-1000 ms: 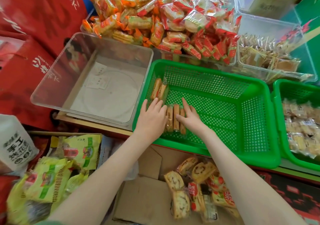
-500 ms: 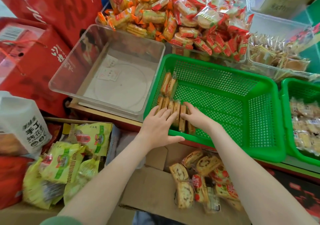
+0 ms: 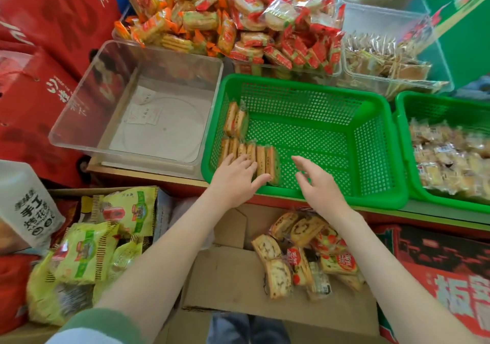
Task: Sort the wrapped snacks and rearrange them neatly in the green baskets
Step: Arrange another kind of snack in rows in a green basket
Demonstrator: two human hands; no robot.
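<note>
Several golden wrapped snacks (image 3: 261, 160) stand edgewise in green basket (image 3: 376, 196); left hand (image 3: 234, 181), right hand (image 3: 318, 187) spread, empty.

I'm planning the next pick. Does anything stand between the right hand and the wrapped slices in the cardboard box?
Nothing visible. The right hand is open over the near rim of the green basket; the wrapped slices lie uncovered in the open cardboard box below it.

A display shelf (image 3: 148, 175) with a tan front edge spans the view. At left stand red printed cartons (image 3: 39, 99); at upper right, a green carton (image 3: 461, 33). Below the shelf sits an open cardboard box (image 3: 230, 277). Lighting is even.
</note>
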